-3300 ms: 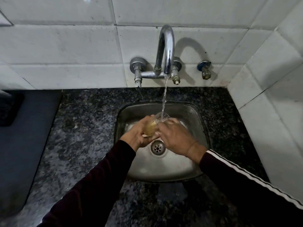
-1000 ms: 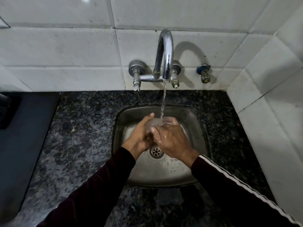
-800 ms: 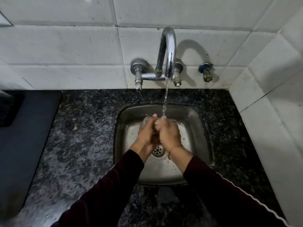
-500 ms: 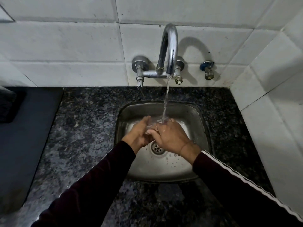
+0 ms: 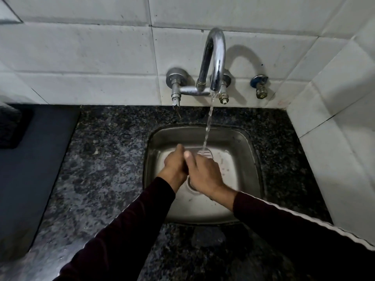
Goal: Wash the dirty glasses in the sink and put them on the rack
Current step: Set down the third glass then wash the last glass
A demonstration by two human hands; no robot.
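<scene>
step: rinsing glass (image 5: 205, 153) under tap (image 5: 215, 63) | both my hands, left hand (image 5: 175, 163) and right hand (image 5: 204, 173), grip it | next: drain, find rack

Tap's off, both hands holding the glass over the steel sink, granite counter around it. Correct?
Not quite: the tap is running; the head view shows a stream falling onto the glass. Both hands, left and right, over the sink and the granite counter stand.

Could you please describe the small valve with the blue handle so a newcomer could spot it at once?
Start at the curved chrome tap on the white tiled wall above the steel sink. Right of it, mounted apart, sits the small brass valve with the blue handle, the only coloured fitting there.
</scene>
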